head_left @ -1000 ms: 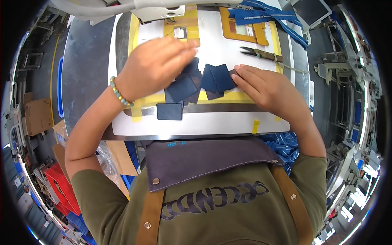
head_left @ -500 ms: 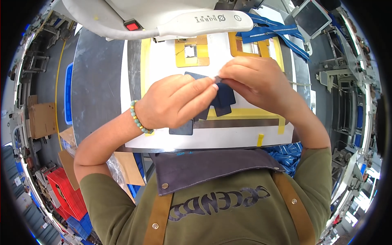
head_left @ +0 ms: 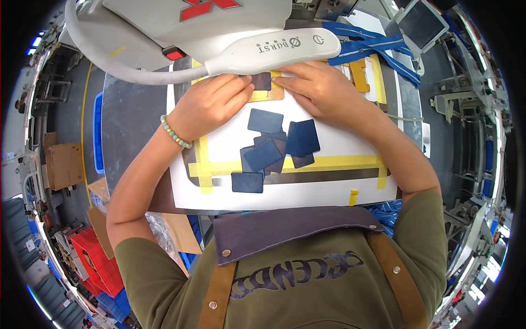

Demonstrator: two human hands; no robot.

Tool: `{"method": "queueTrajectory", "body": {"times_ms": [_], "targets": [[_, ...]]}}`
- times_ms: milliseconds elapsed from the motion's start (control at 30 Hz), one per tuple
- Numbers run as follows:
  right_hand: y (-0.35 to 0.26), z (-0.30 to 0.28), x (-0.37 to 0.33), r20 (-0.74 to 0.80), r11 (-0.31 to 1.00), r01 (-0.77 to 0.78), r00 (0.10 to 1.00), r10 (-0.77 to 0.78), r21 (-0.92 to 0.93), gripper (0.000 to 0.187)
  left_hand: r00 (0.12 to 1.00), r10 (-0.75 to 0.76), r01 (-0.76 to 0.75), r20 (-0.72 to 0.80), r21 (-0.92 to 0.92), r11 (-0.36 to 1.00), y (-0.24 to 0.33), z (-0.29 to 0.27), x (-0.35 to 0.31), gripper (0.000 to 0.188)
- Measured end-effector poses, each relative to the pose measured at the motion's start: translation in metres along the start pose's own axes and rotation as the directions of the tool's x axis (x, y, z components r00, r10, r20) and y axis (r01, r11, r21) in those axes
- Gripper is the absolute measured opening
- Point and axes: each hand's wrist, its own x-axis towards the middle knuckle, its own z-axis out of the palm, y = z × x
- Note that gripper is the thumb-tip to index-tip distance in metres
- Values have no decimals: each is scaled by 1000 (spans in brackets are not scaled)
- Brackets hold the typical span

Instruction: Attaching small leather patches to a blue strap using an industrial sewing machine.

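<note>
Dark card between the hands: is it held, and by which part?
Left hand and right hand are at the left and right edges of the card; whether they grip it cannot be told.

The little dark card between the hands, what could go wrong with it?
The dark card might end up crooked on the yellow plate if the left hand or right hand, both at its edges, nudges it. The loose blue cards overlap, so a brush could scatter them.
</note>
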Motion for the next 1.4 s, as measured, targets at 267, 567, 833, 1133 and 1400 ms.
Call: {"method": "queueTrajectory", "body": {"times_ms": [267,567,833,1133,1400], "targets": [[5,0,-3,14,1000,-7,1000,7,15,19,996,-11,-5,86,191,982,9,-3,6,31],[6,0,-3,22,1000,1,1000,-1,8,19,987,-22,-4,161,159,987,6,2,7,26],[8,2,-4,3,1000,16,1000,-16,-4,21,984,-62,43,168,114,993,7,0,7,26],[10,4,-3,-19,999,32,999,-32,18,21,971,-172,172,164,14,985,7,4,10,20],[12,6,-3,-20,1000,18,1000,-18,18,20,984,-6,-19,179,138,990,2,3,21,23]]}}
